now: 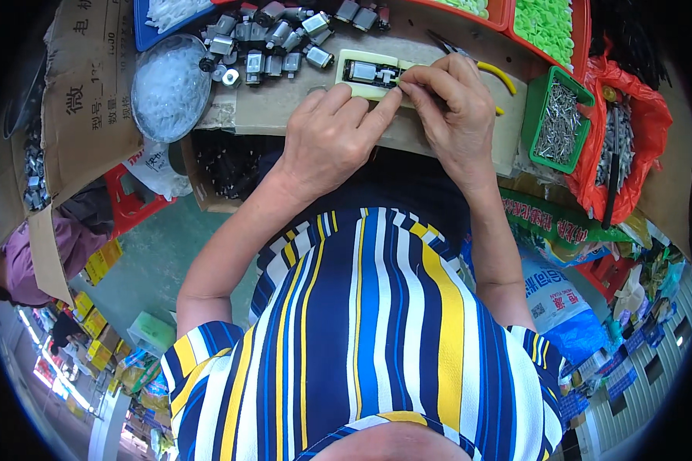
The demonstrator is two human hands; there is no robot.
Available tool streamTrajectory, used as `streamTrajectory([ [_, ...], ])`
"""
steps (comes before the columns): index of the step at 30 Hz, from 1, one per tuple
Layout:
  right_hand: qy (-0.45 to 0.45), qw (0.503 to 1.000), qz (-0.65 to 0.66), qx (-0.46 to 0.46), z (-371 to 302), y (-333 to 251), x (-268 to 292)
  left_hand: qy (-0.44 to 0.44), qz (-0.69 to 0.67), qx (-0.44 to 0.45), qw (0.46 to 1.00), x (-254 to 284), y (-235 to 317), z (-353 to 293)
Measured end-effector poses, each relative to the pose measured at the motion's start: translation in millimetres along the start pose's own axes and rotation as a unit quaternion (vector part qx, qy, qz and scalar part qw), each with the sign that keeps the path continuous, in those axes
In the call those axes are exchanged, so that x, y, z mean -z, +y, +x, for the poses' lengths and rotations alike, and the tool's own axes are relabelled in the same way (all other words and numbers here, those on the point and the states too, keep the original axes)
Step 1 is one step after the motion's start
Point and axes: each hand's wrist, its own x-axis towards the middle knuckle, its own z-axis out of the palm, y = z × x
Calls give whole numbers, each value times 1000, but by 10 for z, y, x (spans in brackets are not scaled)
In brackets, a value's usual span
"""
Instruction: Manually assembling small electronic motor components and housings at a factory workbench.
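Note:
A pale yellow holder (344, 77) lies on the cardboard-covered bench, with a small black chassis (349, 71) set in it. Inside the chassis sits a silver motor (364, 71), and small white parts show at its right end. My left hand (327, 138) is curled at the near edge of the holder, its index finger reaching to the right end of the chassis; its thumb is hidden. Over that same end, my right hand (457, 107) pinches thumb and index finger together. Whatever lies between those fingertips is too small to make out.
Many small motors (273, 38) lie loose beyond the holder. A clear bowl (169, 88) of translucent parts stands left. Yellow-handled pliers (500, 77) lie right, near a green bin (563, 123) of metal pins and a red bag (646, 131). Red trays (500, 14) line the back.

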Motion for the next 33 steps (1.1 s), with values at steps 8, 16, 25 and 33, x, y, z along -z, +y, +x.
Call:
streamTrajectory([
  [8, -23, 1000, 14, 2, 10, 33, 30, -17, 33, -41, 998, 33, -49, 20],
  [16, -37, 999, -16, 14, 2, 21, 41, -6, 32, -44, 998, 5, -70, -8],
  [25, -60, 989, -117, 74, -24, -46, 53, -3, 30, -50, 998, -16, -126, -30],
  [33, 99, 986, -128, -48, -131, 85, 970, -12, -55, -60, 997, 164, -43, 115],
])
